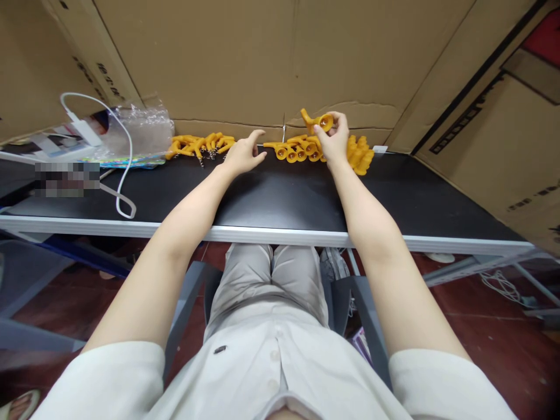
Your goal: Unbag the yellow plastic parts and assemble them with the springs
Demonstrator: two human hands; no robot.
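My right hand (pixel 336 141) is closed on a yellow horn-shaped piece (pixel 310 121), raised above the table near the cardboard. Its round cup end faces me, with something shiny inside, and a curved tail points up to the left. Below it lies a row of similar yellow pieces (pixel 291 154), their round openings towards me. More of them, in a stack (pixel 360 157), sit just right of my right wrist. My left hand (pixel 243 155) is open and empty, thumb and index finger apart, between that row and a loose pile of yellow pieces with metal ends (pixel 199 144).
Cardboard walls (pixel 271 64) stand behind and to the right of the black table (pixel 280 201). At the left lie a clear plastic bag (pixel 146 131), a white cable (pixel 130 157) with a white plug block (pixel 87 132), and a blurred patch. A metal edge (pixel 280 235) borders the table's front.
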